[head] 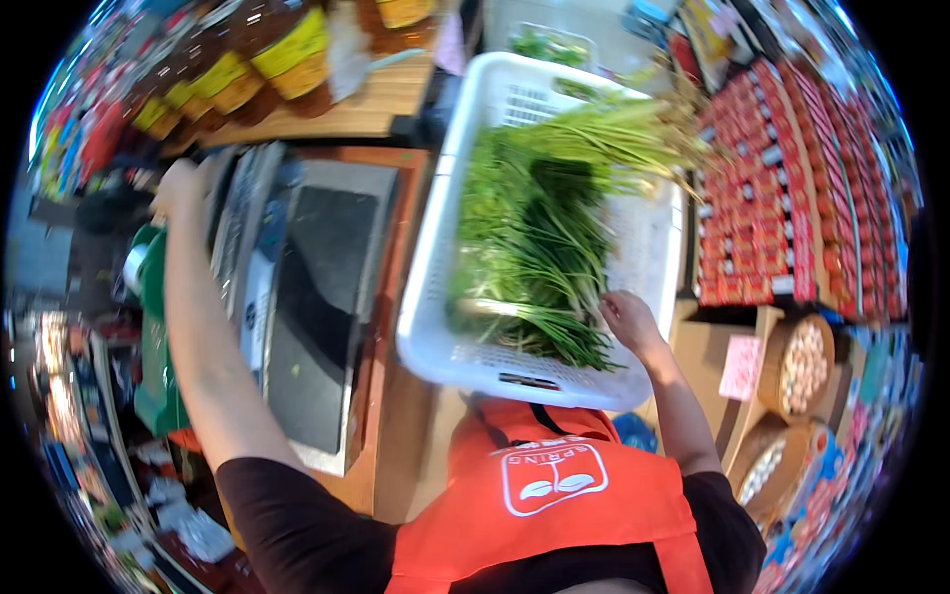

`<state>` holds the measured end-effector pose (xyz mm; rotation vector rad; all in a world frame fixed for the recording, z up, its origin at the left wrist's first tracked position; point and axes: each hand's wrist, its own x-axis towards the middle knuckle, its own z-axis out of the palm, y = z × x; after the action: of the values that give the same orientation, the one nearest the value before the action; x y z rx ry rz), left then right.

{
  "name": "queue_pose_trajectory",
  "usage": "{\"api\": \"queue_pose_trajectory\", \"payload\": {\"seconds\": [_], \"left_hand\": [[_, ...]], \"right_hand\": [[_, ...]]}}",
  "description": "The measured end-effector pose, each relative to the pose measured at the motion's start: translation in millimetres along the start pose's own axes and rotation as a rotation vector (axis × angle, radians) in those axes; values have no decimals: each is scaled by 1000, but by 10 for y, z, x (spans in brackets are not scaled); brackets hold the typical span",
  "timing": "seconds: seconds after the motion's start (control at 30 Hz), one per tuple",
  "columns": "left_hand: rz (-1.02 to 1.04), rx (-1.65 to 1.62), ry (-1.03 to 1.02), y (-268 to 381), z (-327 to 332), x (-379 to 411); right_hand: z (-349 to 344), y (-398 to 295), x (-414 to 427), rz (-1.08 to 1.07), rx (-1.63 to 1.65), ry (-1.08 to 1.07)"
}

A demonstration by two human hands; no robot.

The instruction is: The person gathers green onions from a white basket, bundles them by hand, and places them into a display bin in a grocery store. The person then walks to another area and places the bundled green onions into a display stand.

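Observation:
A white plastic basket point(427, 297) stands before me, with bunches of leafy greens point(493, 200) and dark green scallions or chives point(571, 215) in it. Pale stems with roots point(668, 148) lean over its far right side. My right hand point(627, 319) is at the stem ends on the basket's right side, its fingers bent; whether they hold a stem is not clear. At the far left, my left hand point(182, 185) reaches to the upper end of a dark-topped counter scale point(319, 275); its fingers are blurred, and what they touch cannot be told.
Large bottles of amber liquid point(286, 59) stand on a wooden counter point(371, 111) at the upper left. Stacked red packages point(749, 200) rise at the right, above round tubs point(801, 364) of pale goods. A green container point(156, 334) is beside my left forearm.

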<state>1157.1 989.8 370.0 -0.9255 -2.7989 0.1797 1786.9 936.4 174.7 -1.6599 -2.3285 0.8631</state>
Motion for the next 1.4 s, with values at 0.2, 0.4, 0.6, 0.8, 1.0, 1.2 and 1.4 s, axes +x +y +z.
{"api": "queue_pose_trajectory", "payload": {"seconds": [0.2,0.4,0.6,0.8,1.0,1.2,1.4], "left_hand": [[-73,137,-168,-48,300,162],[428,-286,484,643,-122,-1267],[498,-1093,-452,1440,163,-2963],[5,-1746,-1380,2274,929,-3982],[-102,-1986,-1367,2141,931,-4383],[-195,-2258,-1405,1531,605,-4495],[-130,-2439,-1258,1252,314,-4581]], "right_hand": [[105,603,769,-37,-3,93],[675,1178,1796,120,-277,104],[382,858,1978,222,-276,-57],[-236,-207,761,-48,260,-119],[140,-384,-48,-30,552,-238],[-36,-750,-475,-182,811,-308],[-348,-921,-520,-205,660,-569]]}}
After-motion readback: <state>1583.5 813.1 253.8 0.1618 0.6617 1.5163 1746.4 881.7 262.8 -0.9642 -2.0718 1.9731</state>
